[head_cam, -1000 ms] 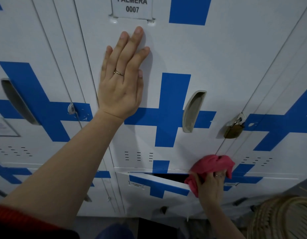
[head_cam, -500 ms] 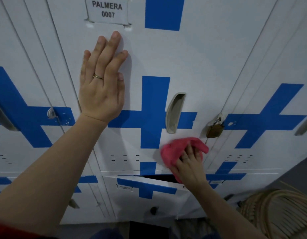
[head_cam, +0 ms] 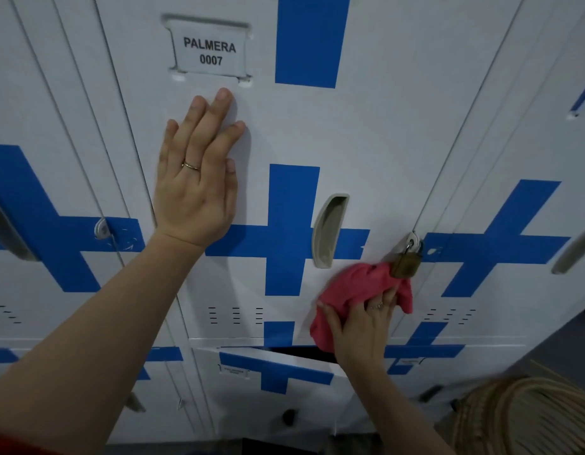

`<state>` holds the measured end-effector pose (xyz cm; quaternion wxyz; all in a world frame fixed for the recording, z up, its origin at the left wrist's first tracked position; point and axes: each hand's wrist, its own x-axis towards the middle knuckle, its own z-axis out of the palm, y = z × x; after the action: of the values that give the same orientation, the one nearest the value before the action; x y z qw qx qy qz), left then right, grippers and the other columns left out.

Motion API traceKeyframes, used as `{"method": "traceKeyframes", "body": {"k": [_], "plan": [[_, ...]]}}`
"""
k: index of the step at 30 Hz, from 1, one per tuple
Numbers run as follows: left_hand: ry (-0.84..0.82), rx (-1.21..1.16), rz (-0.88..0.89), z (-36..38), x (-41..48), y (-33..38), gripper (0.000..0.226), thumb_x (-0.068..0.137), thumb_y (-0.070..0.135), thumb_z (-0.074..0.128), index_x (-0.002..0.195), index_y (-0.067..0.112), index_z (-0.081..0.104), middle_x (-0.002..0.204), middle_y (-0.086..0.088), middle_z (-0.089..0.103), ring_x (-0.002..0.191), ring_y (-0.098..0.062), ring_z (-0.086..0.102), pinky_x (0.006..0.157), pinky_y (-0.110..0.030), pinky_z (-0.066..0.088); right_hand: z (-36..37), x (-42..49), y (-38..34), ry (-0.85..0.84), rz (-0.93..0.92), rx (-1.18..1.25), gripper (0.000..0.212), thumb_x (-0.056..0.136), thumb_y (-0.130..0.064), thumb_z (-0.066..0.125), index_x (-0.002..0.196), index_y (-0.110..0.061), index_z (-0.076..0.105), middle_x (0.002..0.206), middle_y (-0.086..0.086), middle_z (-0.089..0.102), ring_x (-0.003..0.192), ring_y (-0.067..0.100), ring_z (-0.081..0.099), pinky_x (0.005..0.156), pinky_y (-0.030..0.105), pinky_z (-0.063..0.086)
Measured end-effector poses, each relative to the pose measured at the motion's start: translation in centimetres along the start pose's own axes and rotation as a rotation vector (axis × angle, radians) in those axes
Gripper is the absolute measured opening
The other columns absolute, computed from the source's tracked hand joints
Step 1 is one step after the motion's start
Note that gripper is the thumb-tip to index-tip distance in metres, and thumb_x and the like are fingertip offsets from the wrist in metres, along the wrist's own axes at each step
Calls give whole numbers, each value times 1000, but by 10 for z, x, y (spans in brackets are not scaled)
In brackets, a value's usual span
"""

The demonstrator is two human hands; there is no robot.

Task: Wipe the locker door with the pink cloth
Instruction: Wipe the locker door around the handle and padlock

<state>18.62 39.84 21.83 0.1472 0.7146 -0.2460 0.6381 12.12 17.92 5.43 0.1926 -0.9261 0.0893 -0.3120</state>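
Plainly, the right hand (head_cam: 361, 326) lies spread over the pink cloth (head_cam: 360, 290), fingers pressing it flat against the locker door (head_cam: 383, 142) rather than gripping it; the cloth bunches out toward 12 and 1 o'clock from that hand, its tip touching the brass padlock (head_cam: 406, 264); most unwiped door lies toward 11 o'clock, past the recessed handle (head_cam: 327, 231). The left hand (head_cam: 199, 178) rests open and empty, palm flat on the door below the name label (head_cam: 210, 49); the cloth looks soft, crumpled, unevenly folded.
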Motion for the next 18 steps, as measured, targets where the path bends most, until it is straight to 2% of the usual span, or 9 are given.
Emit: {"method": "traceKeyframes", "body": {"k": [2,4,6,9,12,14,18], "plan": [[8,10,0,0,0,0,36,95,7,34,130,11,39,140,-15,39,141,-8,10,117,-31,8,-7,8,-23,53,15,79,81,77,-58,48,132,0,39,138,33,34,129,46,18,102,54,9],[8,11,1,0,1,0,36,95,7,34,130,11,39,140,-14,38,141,-8,10,117,-31,8,-11,13,-41,88,23,127,78,79,-59,42,132,-3,38,135,33,39,125,51,30,101,54,14],[2,10,-6,0,1,0,36,95,8,33,131,11,38,141,-13,37,141,-7,9,117,-31,8,-13,16,-51,126,26,162,75,81,-64,35,133,-9,30,134,32,40,124,52,33,100,56,17],[-3,6,-7,0,1,1,36,95,9,33,130,11,38,141,-14,37,141,-7,8,117,-30,6,-12,17,-49,133,-22,123,76,86,-67,19,139,-12,18,140,30,33,130,45,18,99,58,16],[-2,13,-7,0,1,1,35,96,10,32,131,11,37,141,-14,36,142,-7,8,117,-30,6,-10,13,-41,120,-125,22,74,89,-64,15,142,-12,12,145,23,21,132,38,9,96,60,16],[-2,18,-6,0,0,0,35,97,11,31,131,11,37,141,-13,35,142,-8,8,117,-31,7,-11,17,-43,145,-142,33,75,89,-63,17,141,-9,17,142,26,26,131,40,12,95,61,17],[4,18,2,1,0,1,36,96,9,32,131,12,37,141,-12,36,142,-7,9,117,-31,8,-18,28,-53,167,-121,88,70,82,-57,37,136,-13,25,135,33,38,125,49,22,92,65,22]]}}
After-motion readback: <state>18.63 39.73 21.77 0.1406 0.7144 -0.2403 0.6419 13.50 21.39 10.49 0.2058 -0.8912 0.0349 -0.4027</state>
